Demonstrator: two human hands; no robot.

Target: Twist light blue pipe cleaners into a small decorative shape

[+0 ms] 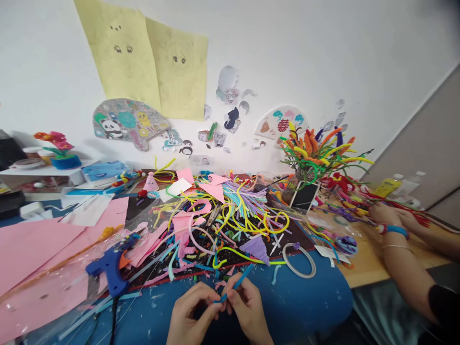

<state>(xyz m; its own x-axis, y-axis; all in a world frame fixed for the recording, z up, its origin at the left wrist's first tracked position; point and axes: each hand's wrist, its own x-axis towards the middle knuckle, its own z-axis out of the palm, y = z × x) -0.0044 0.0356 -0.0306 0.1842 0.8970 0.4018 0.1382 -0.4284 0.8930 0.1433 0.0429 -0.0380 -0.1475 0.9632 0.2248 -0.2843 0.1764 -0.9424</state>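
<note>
A short blue pipe cleaner (243, 276) slants up from between my hands at the table's front edge. My right hand (248, 309) pinches it between thumb and fingers, with its upper end sticking out. At the pipe cleaner's lower end, the fingertips of my left hand (194, 309) are closed on it, close to the right fingertips. Just beyond my hands lies a messy heap of pipe cleaners, among them a yellow-green one (235, 252) and a purple zigzag-folded piece (256, 248). To the right of that piece rests a pale ring (312, 272).
A blue hot glue gun (114, 273) lies on the left near pink sheets (39, 244). At the back right stands a vase of pipe-cleaner flowers (319, 151) behind a small black sign (304, 196). Another person's arms (406, 261) work at the wooden table on the right.
</note>
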